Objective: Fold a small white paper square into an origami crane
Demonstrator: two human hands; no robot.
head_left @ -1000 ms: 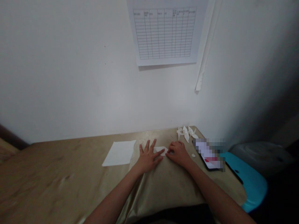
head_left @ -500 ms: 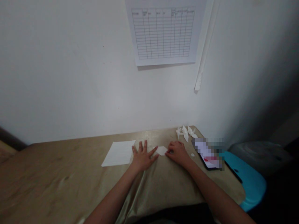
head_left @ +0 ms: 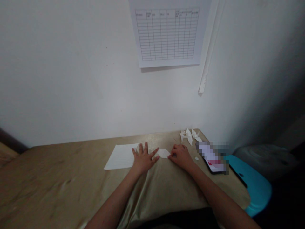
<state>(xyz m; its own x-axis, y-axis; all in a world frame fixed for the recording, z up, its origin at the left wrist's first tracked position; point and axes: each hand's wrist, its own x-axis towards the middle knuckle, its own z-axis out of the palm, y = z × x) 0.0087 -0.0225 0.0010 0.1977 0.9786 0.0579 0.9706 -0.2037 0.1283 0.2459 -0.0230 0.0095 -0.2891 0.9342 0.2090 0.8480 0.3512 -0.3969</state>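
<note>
Small folded paper (head_left: 164, 153) lies flat on the glossy cloth (head_left: 71, 190) at the centre of our dial, with twelve o'clock toward the wall. At nine o'clock our left hand (head_left: 145, 160) is spread palm down, its thumb and index finger parted around or just beside the paper's near tip (we cannot tell whether they press on it). At three o'clock our right hand (head_left: 181, 156) is curled, thumb and fingertips drawn together, seemingly pinching the far end.

We judge the piece almost weightless and thin, a little stiffer where it is layered, and easy to crease or tear if pulled hard. The cloth looks slick and rumpled, so we would expect the paper to skate about unless one end is pinned. The best hold seems a light pinch at the three o'clock end, with flat fingertips steadying the nine o'clock tip and no squeeze on the middle.

Beyond the left hand, at nine, lies the lined sheet (head_left: 120, 157); white folded shapes (head_left: 189, 136) sit toward two, while a tiny scrap (head_left: 196, 158) and the phone (head_left: 212, 158) lie near three
</note>
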